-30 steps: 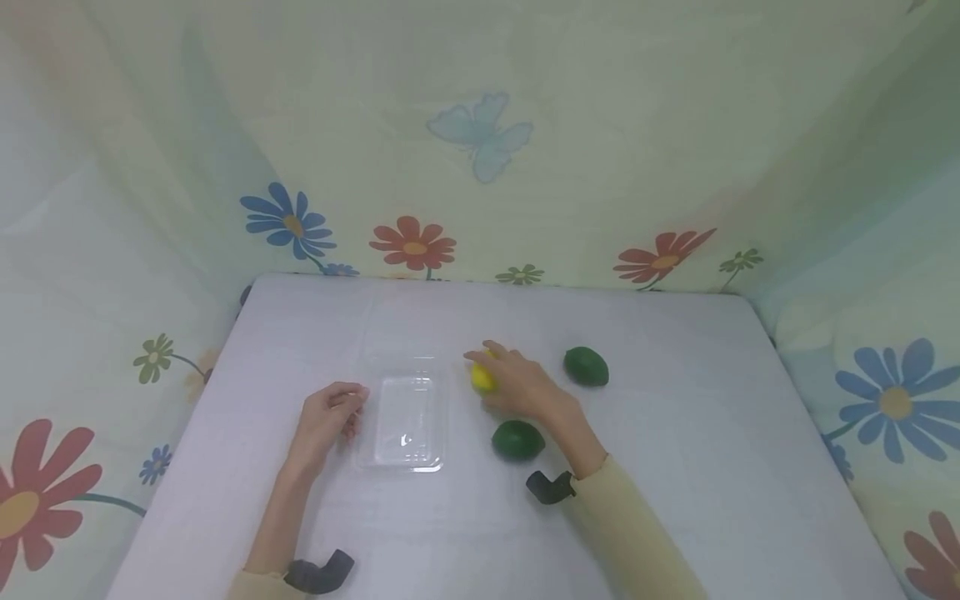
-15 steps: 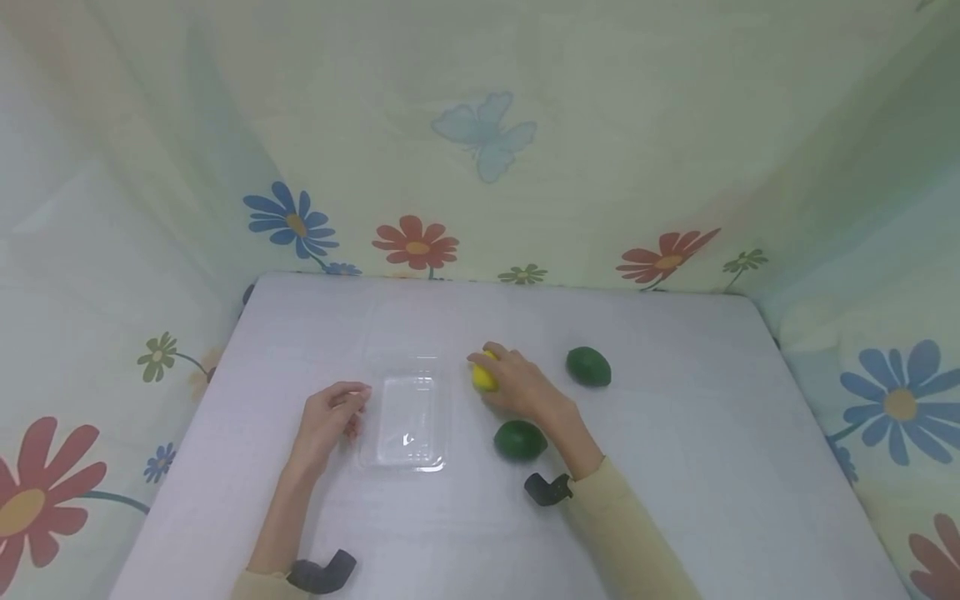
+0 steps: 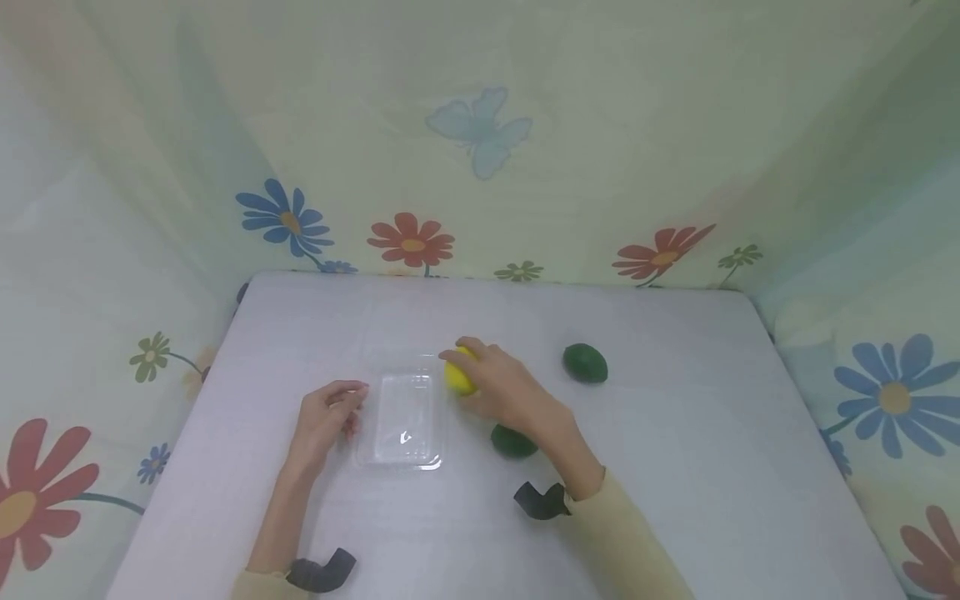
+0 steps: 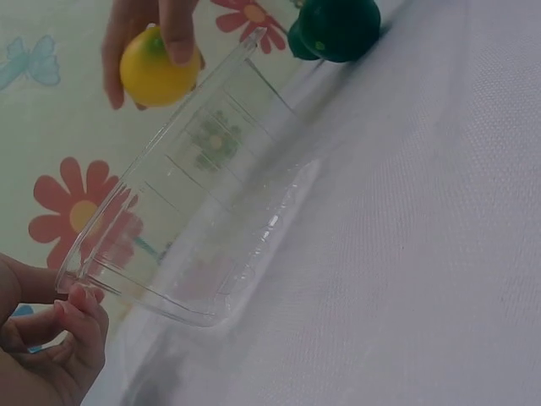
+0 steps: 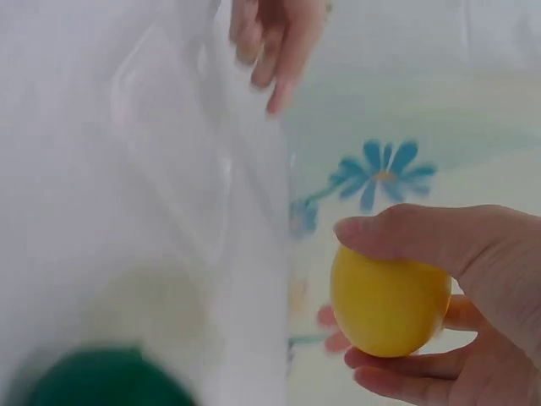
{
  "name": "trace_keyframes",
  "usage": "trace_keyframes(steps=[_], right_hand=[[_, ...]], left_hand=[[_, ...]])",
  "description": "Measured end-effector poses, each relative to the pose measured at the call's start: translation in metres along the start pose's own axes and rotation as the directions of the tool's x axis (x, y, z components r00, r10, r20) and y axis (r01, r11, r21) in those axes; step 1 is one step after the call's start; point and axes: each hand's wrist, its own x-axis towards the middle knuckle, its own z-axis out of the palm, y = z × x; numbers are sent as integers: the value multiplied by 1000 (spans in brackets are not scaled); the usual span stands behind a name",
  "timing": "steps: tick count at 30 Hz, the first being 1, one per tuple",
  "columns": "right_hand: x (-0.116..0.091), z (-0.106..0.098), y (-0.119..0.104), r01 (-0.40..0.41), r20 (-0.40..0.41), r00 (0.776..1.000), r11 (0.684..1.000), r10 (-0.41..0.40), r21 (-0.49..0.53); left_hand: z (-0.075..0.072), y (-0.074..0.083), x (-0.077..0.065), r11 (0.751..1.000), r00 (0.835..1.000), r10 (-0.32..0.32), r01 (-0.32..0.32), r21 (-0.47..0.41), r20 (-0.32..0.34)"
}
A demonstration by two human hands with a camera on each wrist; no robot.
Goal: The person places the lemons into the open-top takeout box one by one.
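1. The hands each had hold of something. The left hand (image 3: 326, 425) pinched a corner of the rim of a clear plastic container (image 3: 405, 412) between thumb and fingertips, its other fingers loosely bent. The right hand (image 3: 504, 387) was parted only to the width of a yellow lemon (image 5: 389, 300), thumb on one side, fingers on the other.
2. The lemon sat off the worktop (image 3: 712, 467) within the right hand, just beside the container's right edge in the head view; the left wrist view showed it above rim level.
3. The container stood between the hands, just right of the left one, with nothing seen inside.
4. On the near side of the right hand, partly covered by it, lay one green fruit (image 3: 513, 442); a second green fruit (image 3: 585, 363) lay to that hand's right, apart from it.
5. Farther out, beyond both hands, hung a flowered curtain (image 3: 637, 133).
6. As a judgement, the likeliest trouble was the lemon clipping the rim if the right hand came across too low, since the light, thin-walled container could have slid or tipped with only one corner held. The smooth, round lemon might also have rolled from a loosened grip, and the right forearm could have nudged the nearer green fruit.
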Motion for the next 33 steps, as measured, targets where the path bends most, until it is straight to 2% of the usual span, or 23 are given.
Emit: trace_keyframes(steps=[3,8,14,18,25,33], right_hand=[[2,0,-18,96,13,995,995,-96,-16],[18,10,-39,159,58,986,987,-159,-6],[48,39,-50,159,92,983,987,-158,-3],[61,54,-55,172,104,981,984,-165,-56],[69,73,-55,213,60,977,957,-205,-196],[73,85,-50,207,11,977,942,-212,-265]], left_hand=[[0,-1,0,1000,1000,5,-5,-7,-2],[1,-1,1,1000,1000,1,-1,-15,0],[-1,-1,2,1000,1000,-15,15,-16,16],[-1,-1,3,1000,999,-19,19,-7,30],[0,-1,-1,1000,999,3,-3,5,32],[-1,-3,0,999,999,27,-28,16,34]])
